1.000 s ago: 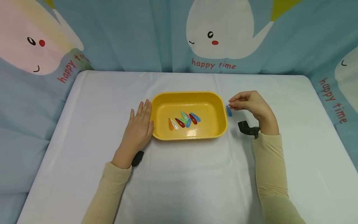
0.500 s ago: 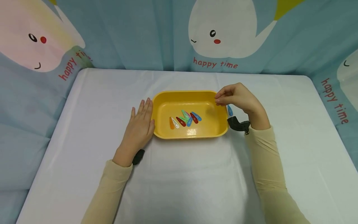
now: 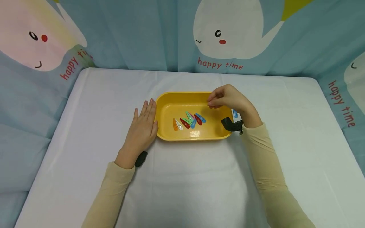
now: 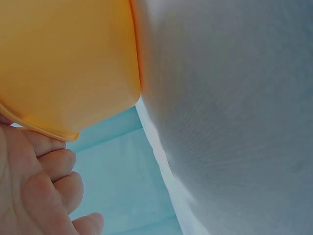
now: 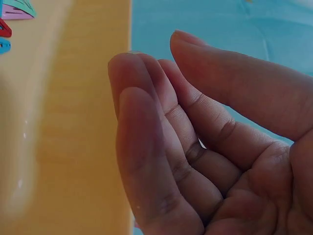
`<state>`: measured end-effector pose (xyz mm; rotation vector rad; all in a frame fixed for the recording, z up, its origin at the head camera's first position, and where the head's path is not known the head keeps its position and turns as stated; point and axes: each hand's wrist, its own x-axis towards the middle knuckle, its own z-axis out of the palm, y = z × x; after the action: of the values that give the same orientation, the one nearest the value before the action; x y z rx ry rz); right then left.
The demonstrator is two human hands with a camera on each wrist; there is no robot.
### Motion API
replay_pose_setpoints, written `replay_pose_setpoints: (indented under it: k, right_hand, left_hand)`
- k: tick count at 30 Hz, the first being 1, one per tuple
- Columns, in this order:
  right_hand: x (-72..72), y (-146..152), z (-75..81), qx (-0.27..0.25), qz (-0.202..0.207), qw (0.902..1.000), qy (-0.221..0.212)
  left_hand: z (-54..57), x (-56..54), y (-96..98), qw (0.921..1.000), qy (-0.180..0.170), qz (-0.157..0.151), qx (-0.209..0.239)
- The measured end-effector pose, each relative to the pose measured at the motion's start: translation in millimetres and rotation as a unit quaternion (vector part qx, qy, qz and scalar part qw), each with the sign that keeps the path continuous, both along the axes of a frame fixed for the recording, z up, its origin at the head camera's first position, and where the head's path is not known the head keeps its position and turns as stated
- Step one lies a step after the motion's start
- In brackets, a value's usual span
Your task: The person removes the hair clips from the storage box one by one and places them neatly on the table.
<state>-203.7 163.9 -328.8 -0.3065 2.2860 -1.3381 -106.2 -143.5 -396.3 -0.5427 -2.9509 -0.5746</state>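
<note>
A yellow tray (image 3: 182, 139) holds several snap hair clips, among them an orange one (image 3: 175, 124), a white one (image 3: 179, 124), a dark red one (image 3: 184, 123) and a blue one (image 3: 201, 118). Flat against the tray's left side lies my left hand (image 3: 141, 128), its fingers straight and touching the rim. My right hand (image 3: 231, 99) hovers over the tray's back right part, fingers loosely bent. In the right wrist view its thumb stands apart from the fingers and nothing is seen between them. One blue hair clip (image 3: 235, 113) lies outside, just right of the tray, partly hidden by the right wrist.
The tray stands on a table with a white cloth (image 3: 182, 183). Blue curtains (image 3: 137, 34) with whale prints hang behind and at both sides. Black wrist cameras sit on the right wrist (image 3: 232, 125) and left wrist (image 3: 141, 159).
My right hand has moved left, from beside the blue hair clip outside the tray to over the tray. My left hand has stayed against the rim. The clips have not moved.
</note>
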Motion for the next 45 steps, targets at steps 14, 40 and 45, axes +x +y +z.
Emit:
replay_pose_setpoints:
  k: [14,40,45]
  right_hand:
    - [-7.2,-17,-16.3,0.043,0.033,0.9985,-0.009]
    - [-12.9,-26,-34.5,0.112,0.090,0.9894,-0.018]
    - [-13.9,-27,-36.5,0.130,0.100,0.9864,-0.015]
  left_hand:
    - [1.1,0.1,1.9,1.0000,-0.008,-0.002,0.001]
    - [1.7,0.5,0.8,0.9999,-0.014,0.003,-0.002]
    - [0.9,0.2,0.2,0.9999,-0.015,0.004,-0.003]
